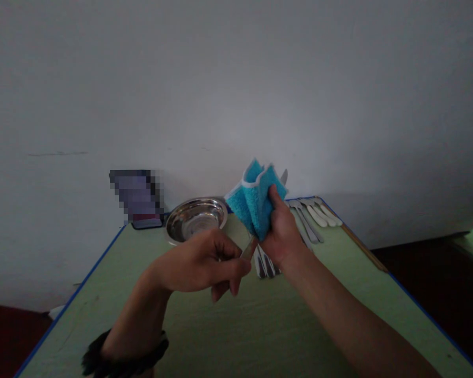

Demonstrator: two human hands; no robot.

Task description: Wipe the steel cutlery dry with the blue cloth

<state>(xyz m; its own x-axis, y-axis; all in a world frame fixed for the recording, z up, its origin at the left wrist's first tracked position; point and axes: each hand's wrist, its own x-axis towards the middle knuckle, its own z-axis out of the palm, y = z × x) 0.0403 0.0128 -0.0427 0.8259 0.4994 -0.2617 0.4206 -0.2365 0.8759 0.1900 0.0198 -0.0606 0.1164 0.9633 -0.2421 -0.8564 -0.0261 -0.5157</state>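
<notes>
My left hand [208, 265] is closed on the handle of a metal table knife [248, 250], held up slantwise above the table. A light blue cloth [249, 202] with white edging is folded around the knife, and my right hand [280, 226] grips it there, thumb on top. Past the cloth's upper right side shows the rounded blade tip; the middle of the knife is hidden inside the cloth. Beneath my hands lie several pieces of cutlery with dark-looking handle ends [266, 266], partly covered by my right hand.
A shiny steel bowl [173, 223] stands at the back left of the green table [220, 336]. Beside it a blurred-out phone or tablet [140, 199] leans against the wall [236, 94]. At the back right lie several forks [305, 223] and white-handled utensils [317, 215].
</notes>
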